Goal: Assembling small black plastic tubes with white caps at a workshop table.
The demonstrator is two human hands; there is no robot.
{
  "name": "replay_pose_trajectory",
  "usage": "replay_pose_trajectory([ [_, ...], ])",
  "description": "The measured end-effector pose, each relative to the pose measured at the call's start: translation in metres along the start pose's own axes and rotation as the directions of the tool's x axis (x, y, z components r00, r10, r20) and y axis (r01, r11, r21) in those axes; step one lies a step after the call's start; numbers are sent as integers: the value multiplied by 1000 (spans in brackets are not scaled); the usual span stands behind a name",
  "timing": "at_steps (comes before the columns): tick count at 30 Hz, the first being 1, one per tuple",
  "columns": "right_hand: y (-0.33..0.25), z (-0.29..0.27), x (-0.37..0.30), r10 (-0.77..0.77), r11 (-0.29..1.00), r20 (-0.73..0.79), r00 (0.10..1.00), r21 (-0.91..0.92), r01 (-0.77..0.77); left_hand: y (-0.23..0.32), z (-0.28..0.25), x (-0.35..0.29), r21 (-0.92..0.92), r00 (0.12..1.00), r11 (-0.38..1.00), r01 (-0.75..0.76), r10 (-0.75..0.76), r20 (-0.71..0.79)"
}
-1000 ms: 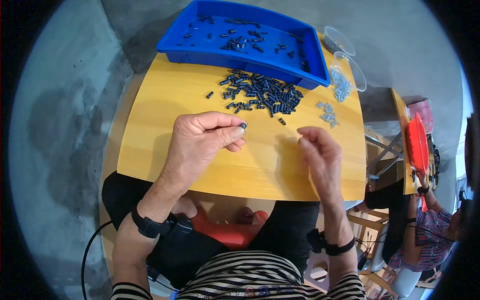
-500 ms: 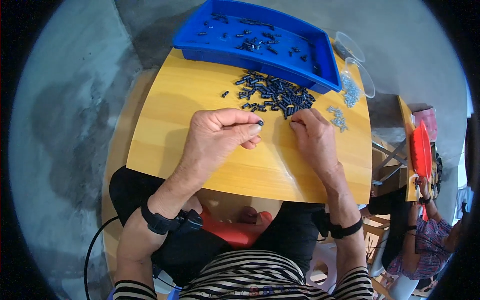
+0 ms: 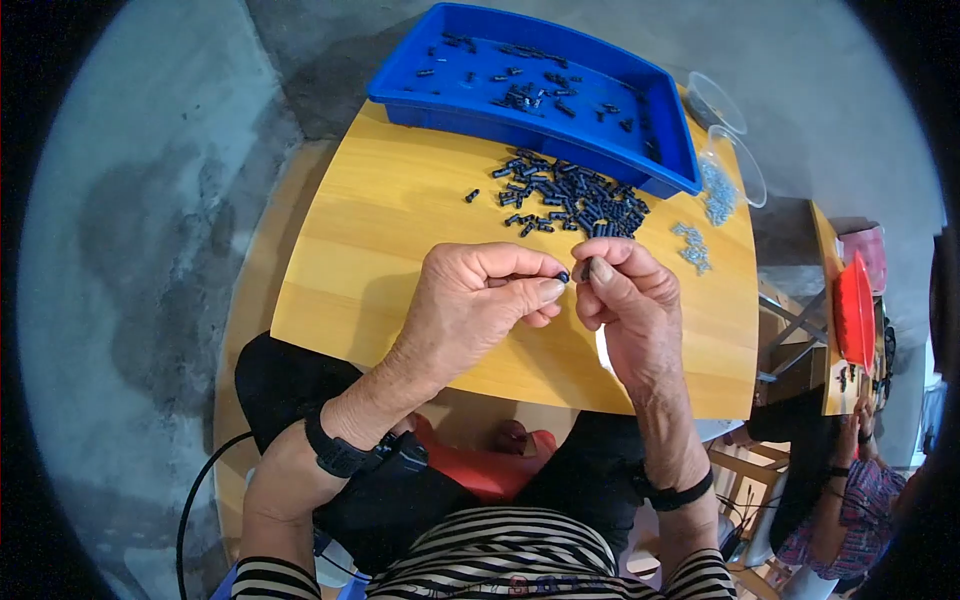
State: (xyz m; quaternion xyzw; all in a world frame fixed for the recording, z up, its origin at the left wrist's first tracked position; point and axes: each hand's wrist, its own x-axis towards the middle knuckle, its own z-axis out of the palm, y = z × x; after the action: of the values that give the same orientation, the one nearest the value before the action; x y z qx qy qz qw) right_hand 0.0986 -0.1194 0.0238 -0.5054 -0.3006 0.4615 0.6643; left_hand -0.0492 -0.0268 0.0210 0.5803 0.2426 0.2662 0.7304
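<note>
Over the near half of the yellow table, my left hand (image 3: 485, 300) is closed in a pinch on a small black cylindrical part (image 3: 563, 276). Its round end sticks out past the fingertips. Close beside it, my right hand (image 3: 635, 300) pinches a dark small part (image 3: 586, 269) between thumb and forefinger, mostly covered by the fingers. The two hands nearly meet, with a narrow gap between the parts. Just beyond them lies a pile of black cylindrical parts (image 3: 590, 200), and one loose black part (image 3: 472, 196) lies left of it.
Behind the pile stands a blue tray (image 3: 500, 125) with scattered black parts inside. Small silvery pieces (image 3: 692, 248) lie at the right, near clear plastic tubs (image 3: 745, 165). Farther right, a person (image 3: 850, 510) sits at another table with a red basin (image 3: 853, 315).
My right hand has left the pile's edge and turned up toward the left hand, now with a dark part in its pinch. My left hand has shifted right and nearer me.
</note>
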Motion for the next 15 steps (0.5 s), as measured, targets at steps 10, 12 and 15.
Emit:
replay_pose_trajectory([
  [10, 11, -1, 8, -54, 996, 33, 998, 67, 52, -2, 0, 1, -51, 1000, 999, -4, 4, -4],
  [12, 13, 0, 9, -57, 996, 24, 998, 71, 55, -2, 0, 1, -56, 1000, 998, 4, -4, 1],
  [15, 14, 0, 9, -69, 996, 23, 997, 54, 68, 0, 0, 1, -50, 1000, 998, 29, -28, 14],
])
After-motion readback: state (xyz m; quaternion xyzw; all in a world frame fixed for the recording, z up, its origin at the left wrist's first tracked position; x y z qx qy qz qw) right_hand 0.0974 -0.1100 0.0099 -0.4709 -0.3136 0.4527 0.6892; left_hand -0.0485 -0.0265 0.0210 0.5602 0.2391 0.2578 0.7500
